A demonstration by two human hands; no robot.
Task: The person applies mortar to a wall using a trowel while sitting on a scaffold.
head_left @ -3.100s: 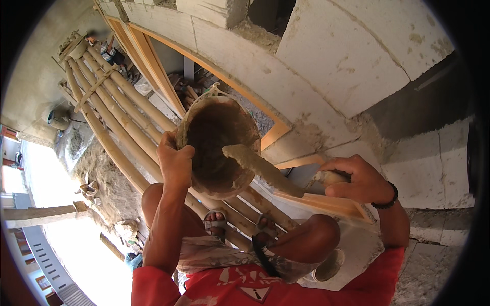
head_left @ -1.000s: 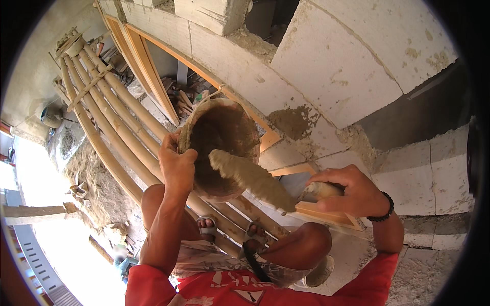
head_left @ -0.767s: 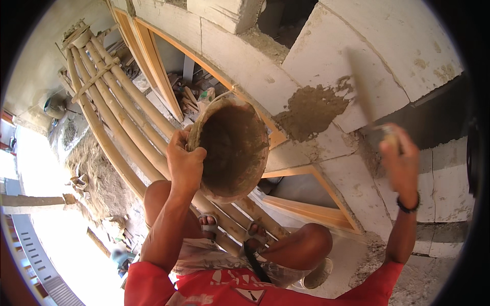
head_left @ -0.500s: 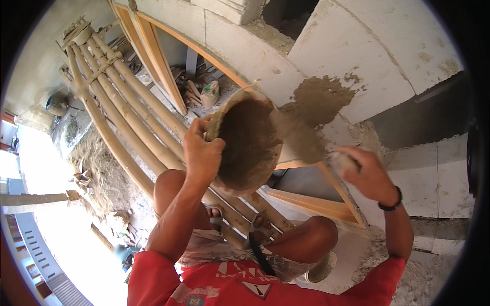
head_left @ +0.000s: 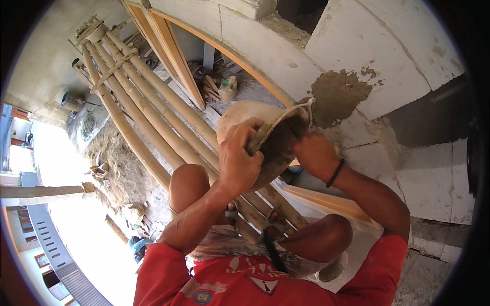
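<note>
My left hand (head_left: 240, 158) grips the near rim of a mortar-smeared bucket (head_left: 238, 115), which is tipped sideways with its mouth facing right, in front of me. My right hand (head_left: 314, 155), a dark bracelet at its wrist, reaches into the bucket's mouth with closed fingers; whatever it holds is hidden inside, and no trowel blade shows. A wet, spattered patch of grey mortar (head_left: 339, 97) clings to the white block wall (head_left: 385, 46) just beyond the bucket, at the upper right.
I squat on bamboo poles (head_left: 143, 122) running to the far upper left. Orange wooden frames (head_left: 181, 58) and a dark opening (head_left: 426, 104) are in the wall. Below at left are rubble (head_left: 120, 168), a concrete beam (head_left: 41, 192), and another person (head_left: 139, 247) in teal.
Mortar has appeared on the wall and spread. My right hand swung the loaded trowel toward it, then moved left into the bucket, which my left hand has tilted further over.
</note>
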